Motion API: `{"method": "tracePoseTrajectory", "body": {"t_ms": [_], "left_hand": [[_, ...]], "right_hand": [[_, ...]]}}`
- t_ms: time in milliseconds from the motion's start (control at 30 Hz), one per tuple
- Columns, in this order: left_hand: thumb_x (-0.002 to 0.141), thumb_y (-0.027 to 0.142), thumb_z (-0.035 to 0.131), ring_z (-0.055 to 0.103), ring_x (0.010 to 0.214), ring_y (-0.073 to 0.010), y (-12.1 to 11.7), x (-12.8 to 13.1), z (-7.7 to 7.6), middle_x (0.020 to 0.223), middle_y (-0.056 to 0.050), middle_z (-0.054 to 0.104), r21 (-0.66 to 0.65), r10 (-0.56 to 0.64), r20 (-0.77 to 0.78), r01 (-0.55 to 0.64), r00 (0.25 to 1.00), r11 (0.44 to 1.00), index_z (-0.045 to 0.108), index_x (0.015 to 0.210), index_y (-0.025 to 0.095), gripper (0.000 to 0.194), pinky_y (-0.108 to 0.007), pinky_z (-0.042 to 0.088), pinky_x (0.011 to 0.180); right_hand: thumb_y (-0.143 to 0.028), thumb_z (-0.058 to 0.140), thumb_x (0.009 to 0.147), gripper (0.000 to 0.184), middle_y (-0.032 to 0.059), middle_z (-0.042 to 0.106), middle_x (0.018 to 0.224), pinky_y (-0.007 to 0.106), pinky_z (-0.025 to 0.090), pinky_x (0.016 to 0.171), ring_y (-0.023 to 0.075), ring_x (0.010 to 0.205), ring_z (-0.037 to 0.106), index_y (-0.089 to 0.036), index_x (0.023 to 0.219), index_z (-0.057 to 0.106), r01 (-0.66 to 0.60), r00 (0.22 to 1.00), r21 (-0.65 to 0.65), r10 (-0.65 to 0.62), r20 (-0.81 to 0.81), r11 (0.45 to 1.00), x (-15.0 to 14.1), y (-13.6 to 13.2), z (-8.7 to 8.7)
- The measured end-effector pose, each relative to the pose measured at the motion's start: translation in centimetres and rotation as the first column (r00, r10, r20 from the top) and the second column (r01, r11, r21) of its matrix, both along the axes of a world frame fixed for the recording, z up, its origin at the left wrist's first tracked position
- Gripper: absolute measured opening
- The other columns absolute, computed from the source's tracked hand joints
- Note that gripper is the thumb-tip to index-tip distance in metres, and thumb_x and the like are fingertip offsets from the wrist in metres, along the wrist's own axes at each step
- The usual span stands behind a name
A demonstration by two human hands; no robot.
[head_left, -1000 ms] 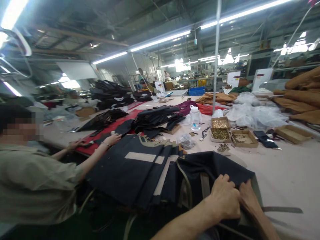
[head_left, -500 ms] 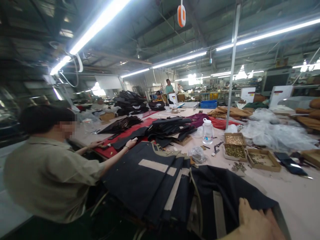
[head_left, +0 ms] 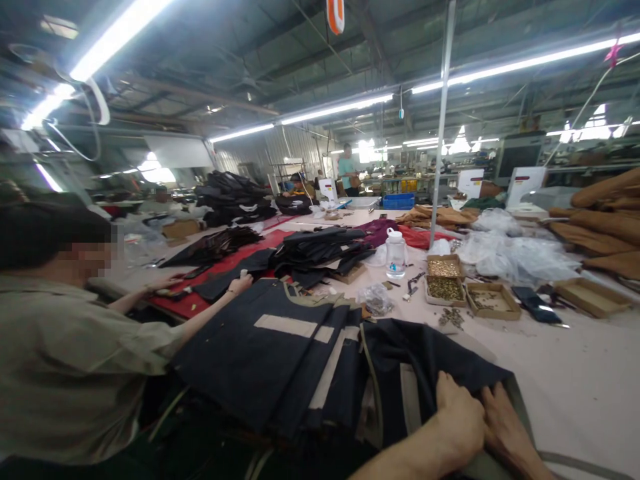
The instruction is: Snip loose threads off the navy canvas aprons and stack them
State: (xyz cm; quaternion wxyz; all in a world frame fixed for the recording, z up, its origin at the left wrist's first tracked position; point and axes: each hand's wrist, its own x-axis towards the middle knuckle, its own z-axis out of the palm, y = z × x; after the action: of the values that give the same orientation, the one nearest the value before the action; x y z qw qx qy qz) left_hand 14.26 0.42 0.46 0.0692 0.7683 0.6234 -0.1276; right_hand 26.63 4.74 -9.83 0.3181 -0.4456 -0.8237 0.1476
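My left hand [head_left: 457,410] is closed on a dark navy fabric panel [head_left: 430,340] with khaki edging and a beige strip, near the table's front right. Beside it, my right hand [head_left: 507,427] grips the same panel by its right part, fingertips partly hidden in the folds. The panel is bunched and raised in folds around both hands. Just to its left lies a fanned stack of similar navy panels [head_left: 230,353] with beige strips.
A co-worker [head_left: 75,333] sits at left, hands over a red cloth [head_left: 175,303]. Behind the stack are dark pieces [head_left: 320,250], a clear water bottle [head_left: 395,257], boxes of small metal parts [head_left: 444,288], plastic bags [head_left: 520,250] and an upright pole [head_left: 443,127].
The view has turned right, so everything shifts left in the picture. Both hands now show more fully, still on the navy panel; my right hand is clearer beside the left.
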Motion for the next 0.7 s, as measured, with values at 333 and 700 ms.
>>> {"method": "tracePoseTrajectory", "body": {"t_ms": [333, 700], "left_hand": [[0.08, 0.024, 0.073, 0.076, 0.099, -0.0311, -1.1, -1.3, 5.5, 0.094, -0.016, 0.079, -0.094, -0.011, 0.075, 0.018, 0.997, 0.995, 0.08, 0.097, 0.017, 0.02, -0.043, 0.057, 0.091], [0.074, 0.012, 0.066, 0.071, 0.113, -0.0284, -0.2, -3.3, 4.3, 0.111, -0.009, 0.078, -0.068, 0.127, 0.362, -0.11, 0.923, 0.992, 0.073, 0.117, 0.024, 0.046, -0.035, 0.054, 0.1]], "right_hand": [[-0.027, 0.061, 0.073, 0.055, 0.0219, 0.062, 0.127, 0.052, 0.048, 0.11, 0.0381, 0.128, 0.059, -0.011, 0.125, 0.067, -0.001, 1.0, -0.148, -0.001, -0.011, 0.989, -0.1, -0.1, 2.8], [-0.035, 0.058, 0.09, 0.022, 0.0065, 0.073, 0.078, 0.032, 0.054, 0.064, 0.0228, 0.067, 0.067, -0.019, 0.091, 0.073, 0.309, 0.906, -0.331, -0.381, -0.181, 0.892, 10.7, -8.9, 7.6]]}}
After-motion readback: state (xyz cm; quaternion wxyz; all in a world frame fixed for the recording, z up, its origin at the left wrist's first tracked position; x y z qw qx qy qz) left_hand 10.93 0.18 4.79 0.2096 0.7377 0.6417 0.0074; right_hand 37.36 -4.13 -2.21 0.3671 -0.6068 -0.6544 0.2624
